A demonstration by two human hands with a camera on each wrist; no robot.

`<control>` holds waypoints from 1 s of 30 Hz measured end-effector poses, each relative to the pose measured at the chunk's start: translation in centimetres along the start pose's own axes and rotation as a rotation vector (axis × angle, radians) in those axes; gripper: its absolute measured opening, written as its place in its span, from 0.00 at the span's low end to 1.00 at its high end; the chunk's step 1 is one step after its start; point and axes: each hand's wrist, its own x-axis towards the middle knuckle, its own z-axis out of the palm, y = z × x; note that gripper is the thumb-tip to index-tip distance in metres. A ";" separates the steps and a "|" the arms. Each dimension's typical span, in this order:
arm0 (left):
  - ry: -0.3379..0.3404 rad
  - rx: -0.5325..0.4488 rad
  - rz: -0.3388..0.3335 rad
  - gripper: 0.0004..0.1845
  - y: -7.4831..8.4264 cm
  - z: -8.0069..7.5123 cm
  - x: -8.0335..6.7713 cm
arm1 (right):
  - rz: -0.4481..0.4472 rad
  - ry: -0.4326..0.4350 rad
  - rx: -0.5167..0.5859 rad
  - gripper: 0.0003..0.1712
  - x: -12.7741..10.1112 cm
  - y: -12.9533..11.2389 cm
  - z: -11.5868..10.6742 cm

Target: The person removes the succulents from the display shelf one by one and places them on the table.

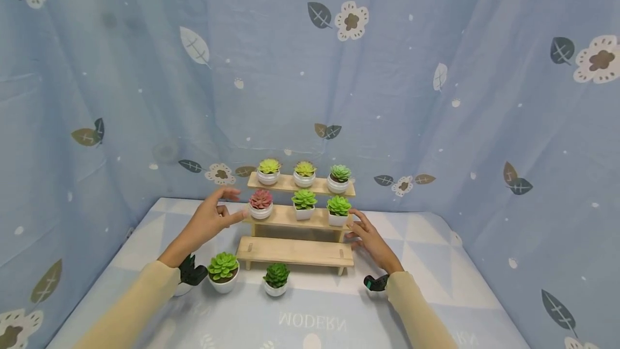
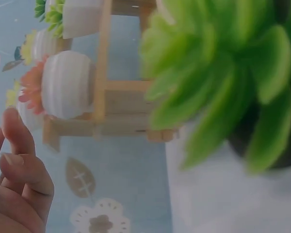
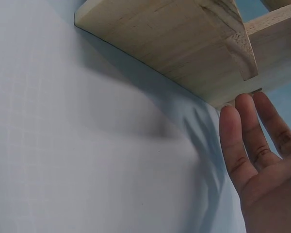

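On the near part of the worktop (image 1: 445, 268), a white pot (image 1: 223, 285) holds a broad-leaved green succulent (image 1: 223, 264) over brown soil, and a smaller white pot (image 1: 276, 289) to its right carries a dark green rosette (image 1: 277, 273). Behind these stands a pale wooden stand (image 1: 296, 252) in three tiers.

The left hand (image 1: 211, 218) is at the stand's left side with fingers loosely bent and thumb stretched out, gripping nothing; whether the thumb tip meets the nearby pot I cannot tell. The right hand (image 1: 369, 237) is at the opposite end, its fingers relaxed and slightly parted (contact with the wood is equally hard to judge).

On the middle tier, by the left hand, sits the red succulent (image 1: 261, 198), a dusky, pointed-leaf rosette filling a round, ribbed white pot (image 1: 261, 213). Two square-sided white pots share that tier, each with a bright green plant; the right-hand plant (image 1: 338, 205) is just beside the right hand.

On the top tier, round white pots hold two yellow-green rosettes and, at right, a cooler green one (image 1: 340, 172). A blue printed curtain (image 1: 271, 85) hangs behind.
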 end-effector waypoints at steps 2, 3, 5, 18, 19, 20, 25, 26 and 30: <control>-0.008 -0.002 -0.012 0.36 -0.3 0.2 0.2 | -0.005 0.003 -0.001 0.32 0.1 -0.1 -0.1; -0.014 -0.005 -0.018 0.36 -0.5 0.3 0.2 | -0.007 0.004 -0.001 0.32 0.1 -0.1 -0.1; -0.027 -0.018 -0.028 0.38 -0.7 0.5 0.4 | -0.009 0.006 0.000 0.31 0.2 -0.1 -0.2; -0.080 -0.075 -0.083 0.42 -1.9 1.4 1.1 | -0.022 0.023 0.019 0.30 0.2 0.6 0.3; -0.083 -0.072 -0.084 0.42 -1.9 1.5 1.2 | -0.025 0.028 0.018 0.30 0.2 0.7 0.4; -0.085 -0.069 -0.085 0.42 -1.9 1.5 1.2 | -0.026 0.031 0.015 0.30 0.2 0.7 0.5; -0.094 -0.068 -0.103 0.42 -1.8 1.8 1.4 | -0.028 0.031 0.012 0.31 0.1 0.7 0.5; -0.095 -0.068 -0.109 0.42 -1.8 1.8 1.4 | -0.027 0.030 0.011 0.31 0.1 0.6 0.5; -0.109 -0.065 -0.125 0.41 -1.7 1.9 1.5 | -0.031 0.032 0.017 0.31 0.3 0.7 0.4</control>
